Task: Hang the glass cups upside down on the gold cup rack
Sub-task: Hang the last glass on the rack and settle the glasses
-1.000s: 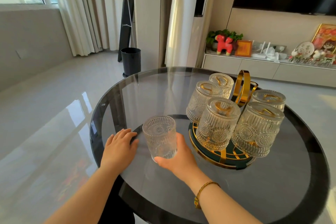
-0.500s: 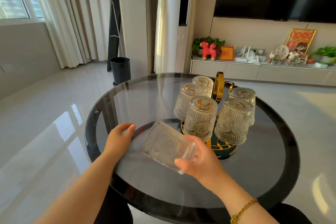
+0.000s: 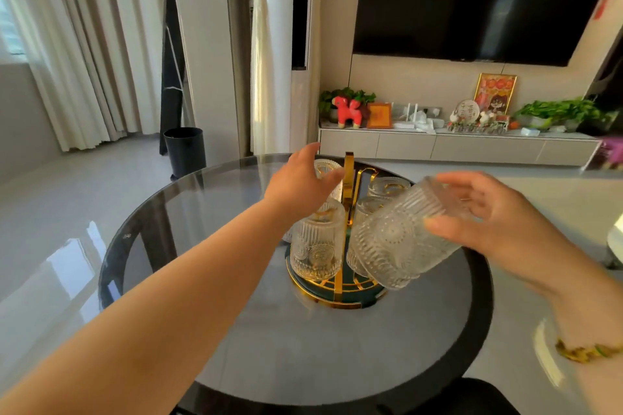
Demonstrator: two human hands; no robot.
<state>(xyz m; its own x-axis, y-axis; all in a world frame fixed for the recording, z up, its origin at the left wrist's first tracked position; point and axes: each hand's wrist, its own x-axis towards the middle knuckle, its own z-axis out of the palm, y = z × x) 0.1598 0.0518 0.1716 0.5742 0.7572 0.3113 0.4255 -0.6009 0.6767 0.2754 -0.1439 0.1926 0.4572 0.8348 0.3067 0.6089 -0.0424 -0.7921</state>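
Overhead, a round glass surface (image 3: 209, 246) carries the gold rack (image 3: 349, 178) just past its centre, with bare glass all round the rack's base and the widest clear stretch on the near side, toward the dark rim. Four ribbed cups (image 3: 318, 239) hang mouth-down on the rack. The right hand (image 3: 499, 229), fingers curled, grips a fifth cup (image 3: 401, 236) by its base end, tilted with the mouth pointing down and toward the rack; it is held in the air right of the rack and overlaps one hung cup in view. The left hand (image 3: 300, 175) is open, fingers spread, reaching over the rack's left side beside its upright handle; whether it touches the cup beneath cannot be told. Half a second ago the left hand lay on the surface near the rim and the cup was low, left of the rack; both have since risen toward it.
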